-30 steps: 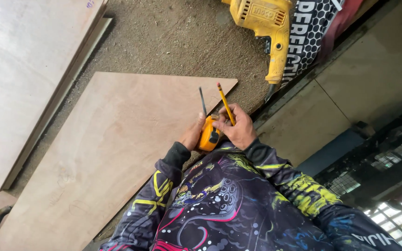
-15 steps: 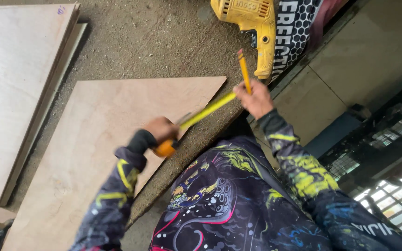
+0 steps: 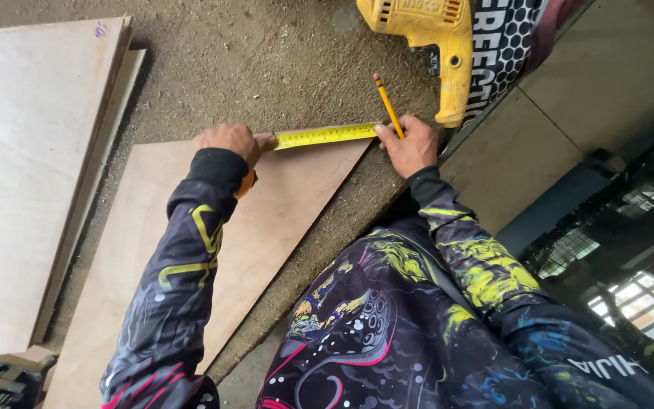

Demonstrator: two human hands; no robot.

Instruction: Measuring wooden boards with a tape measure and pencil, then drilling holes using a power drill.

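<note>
From my head camera I look down and see my left hand closed around the orange body of the tape measure, pressing it down on the top edge of the plywood sheet. The yellow tape runs flat along that edge, from my left hand over to my right hand. My right hand sits at the far end of the tape, at the corner of the sheet, with my fingers curled. It pinches a pencil that stands up tilted, with its pink rubber end pointing away from me. The same hand holds the tape end down too. The sheet is thin brown wood, smooth and flat, with one long slanted side. It lies on the ground, which is gray, rough and gritty. Just past my right hand lies a yellow drill made of hard plastic, close to the pencil but not touching it. On my left is a stack of pale boards, big and flat. I count one tape measure, one pencil, one drill, one brown sheet and two hands.
</note>
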